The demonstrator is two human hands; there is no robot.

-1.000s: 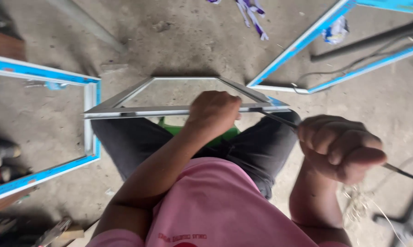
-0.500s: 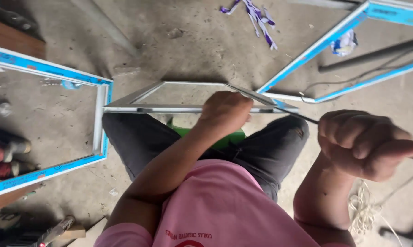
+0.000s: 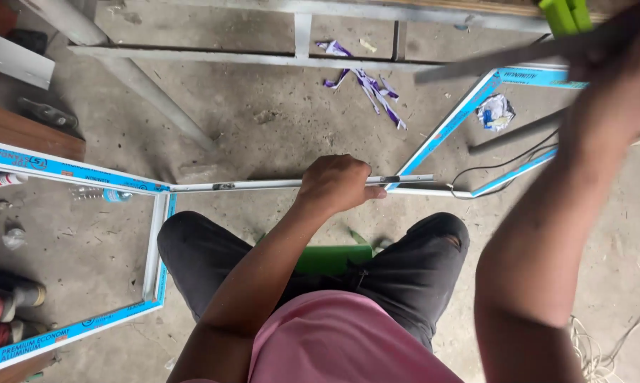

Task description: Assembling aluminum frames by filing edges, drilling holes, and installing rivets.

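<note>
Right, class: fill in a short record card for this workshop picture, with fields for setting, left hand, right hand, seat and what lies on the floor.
Setting: bare grey concrete floor, seen from above
Left hand: closed around a thin silver aluminium frame bar, held level across the knees
Right hand: raised near the camera, blurred; grip unclear
Seat: green plastic stool under the person
Floor items: blue-taped aluminium frame at left, torn purple tape scraps, crumpled wrapper

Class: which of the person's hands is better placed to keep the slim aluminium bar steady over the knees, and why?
Left. The left hand already grips the aluminium bar, while the right hand is raised high, blurred, around a long strip.
</note>
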